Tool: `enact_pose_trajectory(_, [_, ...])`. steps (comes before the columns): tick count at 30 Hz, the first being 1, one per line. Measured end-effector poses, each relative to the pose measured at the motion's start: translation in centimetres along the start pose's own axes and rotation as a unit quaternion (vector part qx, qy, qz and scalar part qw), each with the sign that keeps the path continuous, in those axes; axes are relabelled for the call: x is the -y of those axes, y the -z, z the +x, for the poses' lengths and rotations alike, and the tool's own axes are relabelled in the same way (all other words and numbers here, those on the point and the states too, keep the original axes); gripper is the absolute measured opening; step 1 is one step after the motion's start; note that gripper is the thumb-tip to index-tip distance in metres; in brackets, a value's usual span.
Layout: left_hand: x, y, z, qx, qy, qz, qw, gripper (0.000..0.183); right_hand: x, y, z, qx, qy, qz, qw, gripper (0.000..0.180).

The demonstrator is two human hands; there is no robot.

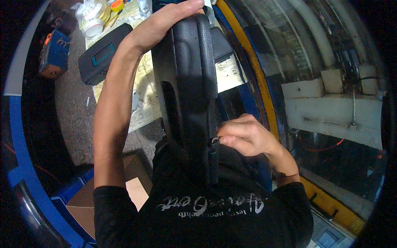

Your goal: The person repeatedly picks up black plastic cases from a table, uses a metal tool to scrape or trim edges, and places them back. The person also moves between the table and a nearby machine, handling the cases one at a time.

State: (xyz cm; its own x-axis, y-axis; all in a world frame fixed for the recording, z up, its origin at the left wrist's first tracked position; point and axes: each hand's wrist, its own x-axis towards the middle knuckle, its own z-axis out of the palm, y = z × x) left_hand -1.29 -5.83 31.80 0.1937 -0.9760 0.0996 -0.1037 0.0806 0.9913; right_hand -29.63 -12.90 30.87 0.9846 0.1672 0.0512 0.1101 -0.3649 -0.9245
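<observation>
A long black textured plastic part (192, 62) stands up close before my body, its lower end against my black shirt. My left hand (167, 21) lies over its top end, the thumb side stretched across the edge; most of its fingers are hidden behind the part. Low on the right edge, my right hand (245, 136) pinches a small dark curved piece (215, 139) between thumb and fingertips, at the part's rim. What exactly this small piece is, I cannot tell.
Behind lies a worktable with a stained light cover (144, 105). On it are a black case-like part (102, 57), bagged tape rolls (93, 15) and an orange tape roll (117, 5). A yellow machine frame (260, 71) runs along the right. An open cardboard box (83, 198) stands lower left.
</observation>
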Motion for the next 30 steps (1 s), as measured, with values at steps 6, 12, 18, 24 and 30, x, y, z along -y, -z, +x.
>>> enact_pose_trajectory(6, [-0.1,0.2,0.3,0.008,-0.009,0.023,1.000,0.058,-0.1,2.5,-1.3,0.152,-0.089,0.264,0.948,0.027])
enact_pose_trajectory(12, [0.9,0.9,0.1,-0.006,0.008,0.010,1.000,0.059,-0.4,0.0,-2.0,-0.059,-0.125,0.213,0.967,0.028])
enact_pose_trajectory(18, [3.0,2.1,-0.5,-0.033,0.013,0.007,0.999,0.054,-0.1,-3.9,-1.3,-0.168,-0.077,0.155,0.970,0.023])
enact_pose_trajectory(24, [4.6,3.0,-1.0,-0.050,0.016,-0.005,0.999,0.057,-0.2,-5.8,-0.9,-0.201,-0.097,0.212,0.951,0.024])
enact_pose_trajectory(30, [5.1,3.1,-2.1,-0.133,0.027,0.010,0.991,0.052,-0.2,-7.0,-0.7,-0.219,-0.118,0.268,0.931,0.024])
